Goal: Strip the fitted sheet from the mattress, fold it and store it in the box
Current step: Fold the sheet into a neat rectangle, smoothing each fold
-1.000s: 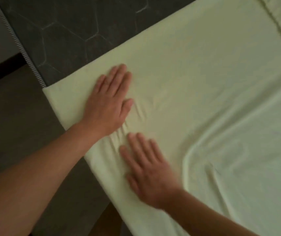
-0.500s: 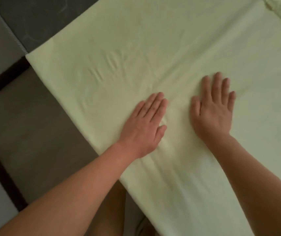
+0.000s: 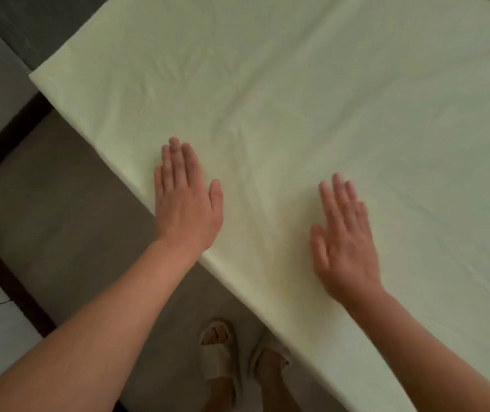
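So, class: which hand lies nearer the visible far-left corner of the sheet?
Left. The left hand rests flat on the sheet by its near edge, on the same side as the corner. The right hand lies flat further right, farther from it.

The pale yellow sheet (image 3: 327, 99) is cut off by the top, right and bottom edges. The mattress (image 3: 38, 28) is hidden beneath it except for a dark corner. The right hand (image 3: 344, 242) is blurred, so its contact with the cloth cannot be told. The right sandal (image 3: 267, 359) is partly covered by the sheet's edge.
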